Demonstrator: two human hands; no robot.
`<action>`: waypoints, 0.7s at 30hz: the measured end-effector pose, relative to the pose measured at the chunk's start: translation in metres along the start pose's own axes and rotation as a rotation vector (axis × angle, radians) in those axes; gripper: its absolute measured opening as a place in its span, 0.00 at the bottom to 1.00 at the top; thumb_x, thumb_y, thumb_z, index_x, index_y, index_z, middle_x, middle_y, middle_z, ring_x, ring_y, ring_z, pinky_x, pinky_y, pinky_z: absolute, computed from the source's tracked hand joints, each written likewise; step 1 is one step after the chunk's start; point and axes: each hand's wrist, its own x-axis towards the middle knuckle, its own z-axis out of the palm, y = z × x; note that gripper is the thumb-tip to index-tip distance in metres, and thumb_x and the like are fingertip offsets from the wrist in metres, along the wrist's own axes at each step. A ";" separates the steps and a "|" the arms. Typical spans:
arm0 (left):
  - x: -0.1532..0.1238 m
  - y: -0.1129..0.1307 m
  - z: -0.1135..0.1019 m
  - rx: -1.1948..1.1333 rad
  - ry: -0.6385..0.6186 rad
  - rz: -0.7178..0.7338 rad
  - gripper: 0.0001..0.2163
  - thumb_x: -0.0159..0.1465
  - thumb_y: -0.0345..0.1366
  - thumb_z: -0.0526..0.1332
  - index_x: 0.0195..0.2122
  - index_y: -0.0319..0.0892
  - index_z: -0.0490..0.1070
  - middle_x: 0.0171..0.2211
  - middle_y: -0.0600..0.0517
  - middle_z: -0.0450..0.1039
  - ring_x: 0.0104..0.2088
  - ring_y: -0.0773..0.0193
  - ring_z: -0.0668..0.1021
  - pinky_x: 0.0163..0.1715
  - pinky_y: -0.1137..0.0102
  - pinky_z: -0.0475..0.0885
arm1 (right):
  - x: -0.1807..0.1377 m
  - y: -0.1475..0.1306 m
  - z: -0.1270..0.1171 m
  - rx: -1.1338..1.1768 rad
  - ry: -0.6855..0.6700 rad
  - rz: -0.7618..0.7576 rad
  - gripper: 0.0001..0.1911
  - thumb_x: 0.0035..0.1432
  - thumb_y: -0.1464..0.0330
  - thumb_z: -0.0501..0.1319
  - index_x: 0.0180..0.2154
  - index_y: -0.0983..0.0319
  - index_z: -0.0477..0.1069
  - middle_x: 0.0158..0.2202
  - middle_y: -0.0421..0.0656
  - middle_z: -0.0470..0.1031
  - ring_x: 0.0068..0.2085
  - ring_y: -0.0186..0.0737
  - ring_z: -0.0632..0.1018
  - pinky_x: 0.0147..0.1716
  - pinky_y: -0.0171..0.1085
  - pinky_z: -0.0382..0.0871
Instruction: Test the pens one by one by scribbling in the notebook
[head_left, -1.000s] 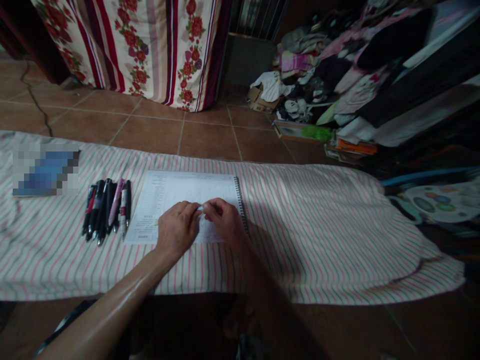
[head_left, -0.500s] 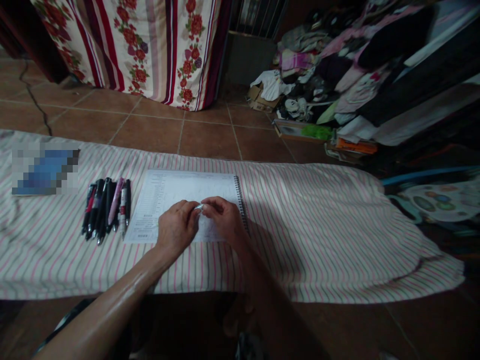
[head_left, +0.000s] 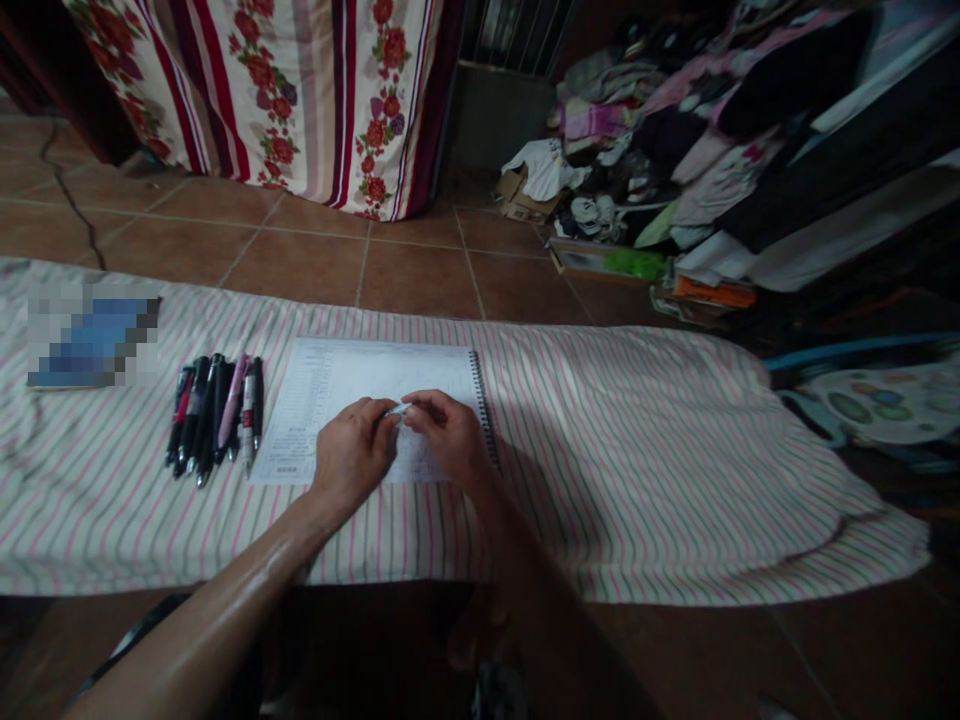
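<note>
Over a spiral-bound notebook (head_left: 375,365) with printed pages, my two hands meet at the fingertips. Thumb and fingers of my left hand (head_left: 351,440) pinch one end of a small, pale, shiny piece (head_left: 400,409). The other end sits in the closed fingertips of my right hand (head_left: 448,435). Most of the piece is hidden by the fingers, and its kind is too small to make out. Left of the notebook, several pens (head_left: 214,415) lie side by side, mostly black, one of them pink.
A striped cloth (head_left: 645,450) covers the low table. At its far left lies a blurred-out blue rectangular item (head_left: 94,340). Beyond are a tiled floor (head_left: 300,255), a floral curtain (head_left: 300,100) and a heap of clothes (head_left: 660,130). A patterned stool or chair (head_left: 874,403) stands at right.
The small pale piece is turned slightly between my fingertips and shows a little differently. Both hands stay in almost the same place; the pens and notebook have not moved.
</note>
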 end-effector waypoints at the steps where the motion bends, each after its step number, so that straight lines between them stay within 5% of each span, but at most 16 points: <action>1: 0.000 0.000 0.000 -0.005 -0.003 -0.006 0.10 0.64 0.36 0.52 0.39 0.41 0.72 0.31 0.51 0.75 0.28 0.66 0.74 0.30 0.71 0.67 | 0.000 -0.001 0.000 -0.004 -0.004 0.006 0.08 0.52 0.66 0.59 0.35 0.60 0.72 0.29 0.39 0.76 0.32 0.36 0.78 0.36 0.36 0.72; 13: -0.002 0.000 -0.001 0.116 0.019 0.112 0.12 0.65 0.38 0.51 0.39 0.41 0.72 0.31 0.49 0.75 0.33 0.61 0.75 0.31 0.69 0.67 | -0.001 -0.001 -0.002 -0.087 -0.019 0.021 0.08 0.52 0.63 0.59 0.32 0.60 0.71 0.25 0.39 0.74 0.28 0.34 0.76 0.30 0.34 0.70; 21: -0.001 0.001 -0.001 0.024 -0.001 0.037 0.11 0.64 0.36 0.51 0.39 0.42 0.72 0.31 0.50 0.75 0.29 0.65 0.75 0.30 0.70 0.68 | -0.001 -0.003 -0.003 -0.017 -0.011 0.026 0.07 0.52 0.64 0.60 0.32 0.60 0.72 0.25 0.38 0.75 0.28 0.34 0.76 0.31 0.34 0.70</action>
